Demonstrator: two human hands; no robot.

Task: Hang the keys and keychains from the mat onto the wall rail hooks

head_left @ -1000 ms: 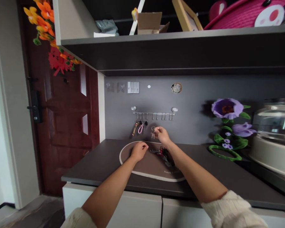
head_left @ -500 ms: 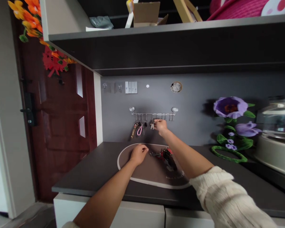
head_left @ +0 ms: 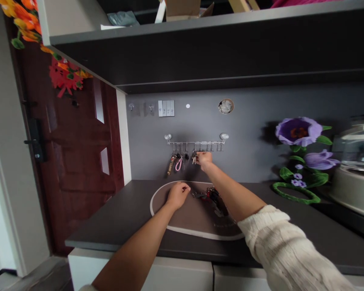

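My right hand (head_left: 204, 159) is raised to the metal hook rail (head_left: 195, 142) on the grey wall, fingers pinched on a small bunch of keys (head_left: 194, 157) at one of its hooks. Other keys with a pink loop (head_left: 178, 163) hang from hooks to the left. My left hand (head_left: 177, 194) rests curled on the brown oval mat (head_left: 194, 218) on the dark counter. A red-and-black bunch of keys (head_left: 214, 197) lies on the mat, partly behind my right forearm.
A purple fabric flower (head_left: 300, 155) stands at the back right, with a lidded pot (head_left: 353, 165) beyond it. A dark shelf (head_left: 218, 48) overhangs the counter. At the left is a red door (head_left: 79, 153) with orange flowers above it.
My right hand has risen with the small keys from just above the mat up to the hook rail. The left hand has stayed on the mat. The view tilted slightly down.
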